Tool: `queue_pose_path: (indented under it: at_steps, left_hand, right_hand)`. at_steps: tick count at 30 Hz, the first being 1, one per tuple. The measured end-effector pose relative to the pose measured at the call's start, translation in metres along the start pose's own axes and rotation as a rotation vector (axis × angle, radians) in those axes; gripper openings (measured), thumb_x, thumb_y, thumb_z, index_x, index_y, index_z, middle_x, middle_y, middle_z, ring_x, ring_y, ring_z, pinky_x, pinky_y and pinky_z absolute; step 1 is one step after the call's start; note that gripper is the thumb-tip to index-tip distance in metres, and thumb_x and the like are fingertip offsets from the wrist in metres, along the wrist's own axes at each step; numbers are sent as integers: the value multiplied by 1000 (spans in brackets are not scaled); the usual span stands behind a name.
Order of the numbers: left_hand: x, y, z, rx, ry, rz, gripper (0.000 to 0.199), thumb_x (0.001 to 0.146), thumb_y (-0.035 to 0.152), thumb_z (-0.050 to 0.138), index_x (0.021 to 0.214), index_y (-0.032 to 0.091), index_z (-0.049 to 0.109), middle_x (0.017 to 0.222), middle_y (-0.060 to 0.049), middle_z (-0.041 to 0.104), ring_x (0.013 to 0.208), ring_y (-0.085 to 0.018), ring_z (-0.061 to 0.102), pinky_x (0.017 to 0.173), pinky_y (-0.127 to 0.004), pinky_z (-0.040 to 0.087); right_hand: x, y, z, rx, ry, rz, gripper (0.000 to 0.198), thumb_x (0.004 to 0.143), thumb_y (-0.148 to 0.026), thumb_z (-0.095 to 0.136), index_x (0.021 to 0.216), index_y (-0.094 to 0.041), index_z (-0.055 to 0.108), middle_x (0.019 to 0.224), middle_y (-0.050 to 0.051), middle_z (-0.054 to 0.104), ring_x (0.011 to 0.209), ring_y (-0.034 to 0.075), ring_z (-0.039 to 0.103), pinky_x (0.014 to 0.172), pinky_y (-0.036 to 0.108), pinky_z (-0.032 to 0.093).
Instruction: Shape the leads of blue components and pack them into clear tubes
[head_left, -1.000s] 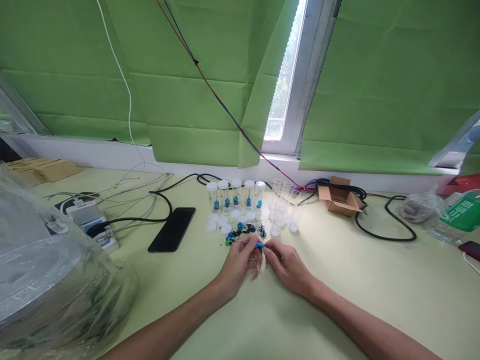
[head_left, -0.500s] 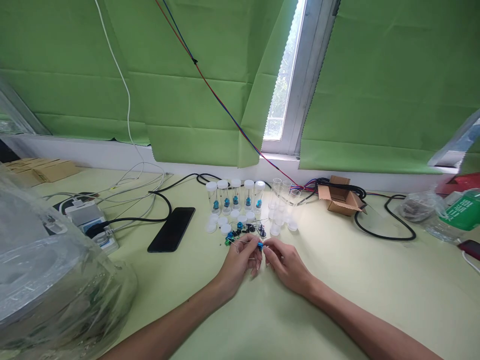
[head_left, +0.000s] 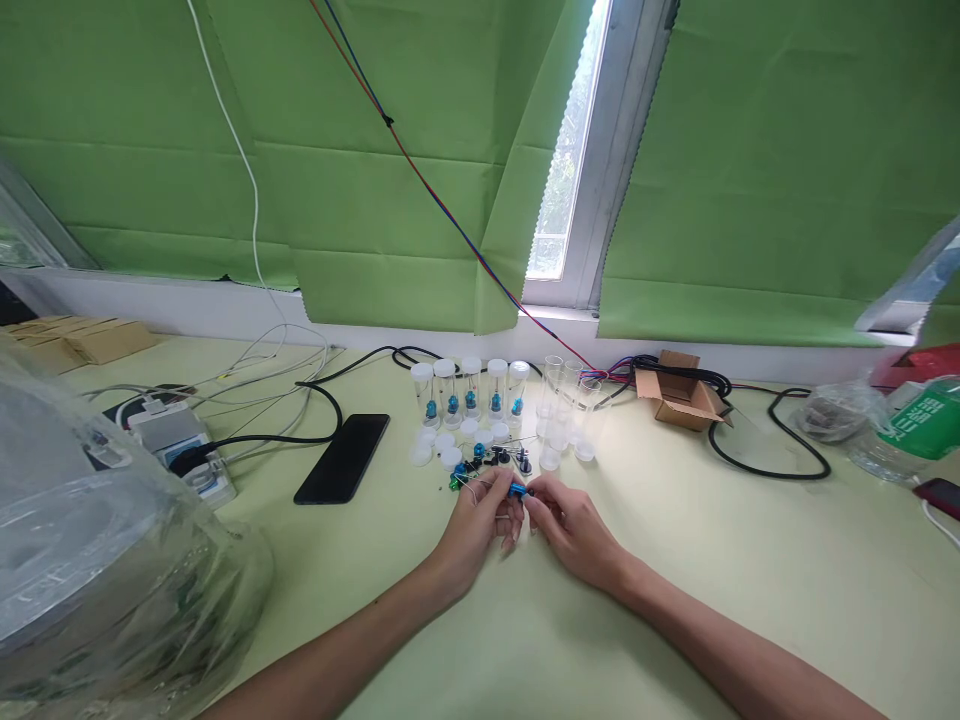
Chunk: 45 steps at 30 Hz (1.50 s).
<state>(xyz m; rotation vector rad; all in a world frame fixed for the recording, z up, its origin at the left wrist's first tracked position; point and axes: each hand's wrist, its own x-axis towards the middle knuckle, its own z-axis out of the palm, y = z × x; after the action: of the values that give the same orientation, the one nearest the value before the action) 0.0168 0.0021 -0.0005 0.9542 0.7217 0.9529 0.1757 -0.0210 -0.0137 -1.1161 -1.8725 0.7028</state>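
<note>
Between the fingertips of both hands is a small blue part (head_left: 517, 490), with a dark piece at its right end. My left hand (head_left: 484, 515) is closed on the blue part, and thin wires stick out past its fingers. My right hand (head_left: 566, 515) pinches the dark end, which its fingertips mostly hide. Just beyond the hands lie several small black parts (head_left: 502, 456), another blue part (head_left: 479, 451) and a green part (head_left: 456, 482). Several clear capped tubes (head_left: 471, 385) stand in a row behind, each with a blue piece inside. White caps (head_left: 450, 458) lie in front of them.
Uncapped clear tubes (head_left: 553, 380) stand right of the capped row. A black phone (head_left: 343, 460) lies left, near a power strip (head_left: 217, 485) with cables. A large plastic-wrapped object (head_left: 150, 560) fills the near left. An open cardboard box (head_left: 679, 395) and a bottle (head_left: 911, 430) stand right.
More of the blue part shows between my fingertips, and its dark right end is now visible. Both hands stay in nearly the same place.
</note>
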Motion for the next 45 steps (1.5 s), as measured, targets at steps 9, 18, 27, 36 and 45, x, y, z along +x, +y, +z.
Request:
queue_pose_path:
  at_steps: [9,18,27,36,45]
  left_hand:
    - [0,0,0,6,4,-6,33,83,50,63,79,17,58,53,3,55,38,-7,45,36,-17,36]
    - [1,0,-1,-6,16,1,33,82,49,64,78,17,58,52,4,53,40,-8,45,36,-17,37]
    - [1,-1,0,11,14,-7,33,82,49,64,77,17,55,51,4,54,37,-7,45,36,-17,36]
    - [0,0,0,23,16,-18,35,80,51,65,78,17,57,52,4,54,38,-7,45,37,-18,35]
    - [-1,4,1,-37,45,-29,35,78,50,68,77,17,56,51,4,52,40,-7,44,35,-17,35]
  right_hand:
    - [1,-1,0,-17,13,-9,29,100,-28,40,75,-19,53,65,-2,53,58,12,47,59,24,38]
    - [0,2,2,38,21,15,13,95,-29,50,103,-19,52,66,-3,56,57,13,48,54,23,37]
    - [0,0,1,2,8,1,19,98,-30,42,88,-19,55,68,-1,56,60,13,50,59,24,40]
    - [1,1,1,-28,10,-10,36,101,-32,36,69,-20,49,61,-2,52,56,12,47,58,24,38]
    - [0,2,2,30,19,31,17,94,-30,51,106,-19,53,66,-3,57,56,12,47,54,23,38]
